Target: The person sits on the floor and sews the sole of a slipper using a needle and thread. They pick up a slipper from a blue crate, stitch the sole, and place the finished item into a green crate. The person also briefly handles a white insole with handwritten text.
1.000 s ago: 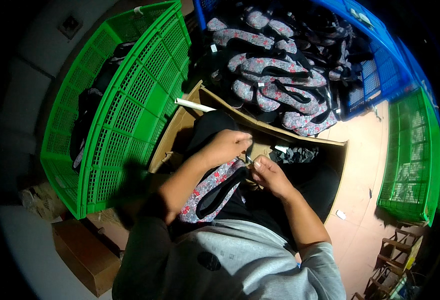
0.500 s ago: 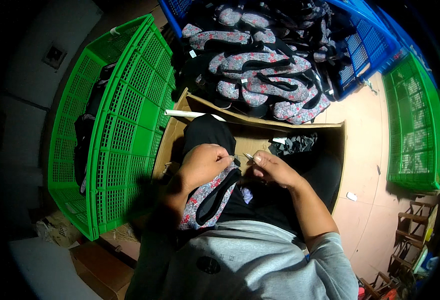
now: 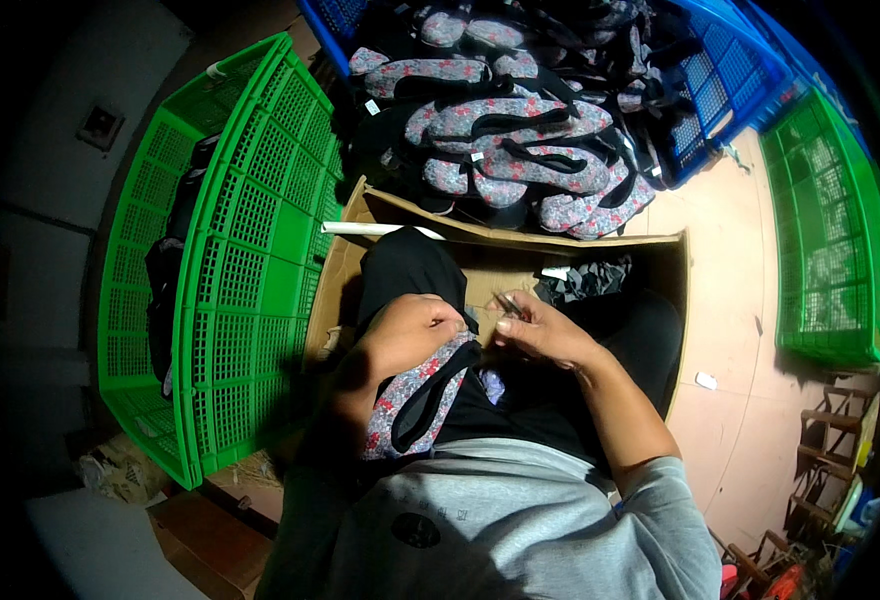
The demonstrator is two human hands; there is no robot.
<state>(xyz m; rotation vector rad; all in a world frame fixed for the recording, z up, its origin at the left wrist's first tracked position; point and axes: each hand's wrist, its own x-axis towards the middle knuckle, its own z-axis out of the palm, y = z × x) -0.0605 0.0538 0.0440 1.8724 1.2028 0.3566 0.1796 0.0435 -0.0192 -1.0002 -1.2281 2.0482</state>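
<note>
My left hand (image 3: 412, 335) pinches the upper end of a floral fabric slipper (image 3: 385, 420), grey and red with a black lining. The slipper hangs below the fingers, its opening turned up, over my dark-clothed lap. Close by on the right, the fingers of my right hand (image 3: 545, 332) are closed around a small dark pointed tool (image 3: 507, 303), which looks like thread snips. A narrow gap separates the tool from the slipper's end. Part of the tool is covered by my fingers.
An open cardboard box (image 3: 676, 310) surrounds my legs, with dark scraps (image 3: 600, 278) and a white tube (image 3: 352, 229). Beyond it, similar slippers (image 3: 520, 120) lie heaped beside a blue basket (image 3: 705, 120). Green crates stand left (image 3: 265, 235) and right (image 3: 825, 290).
My right hand has turned, and the tool in it now points more upward, away from the slipper. My left hand still pinches the slipper in nearly the same place. The view has shifted slightly.
</note>
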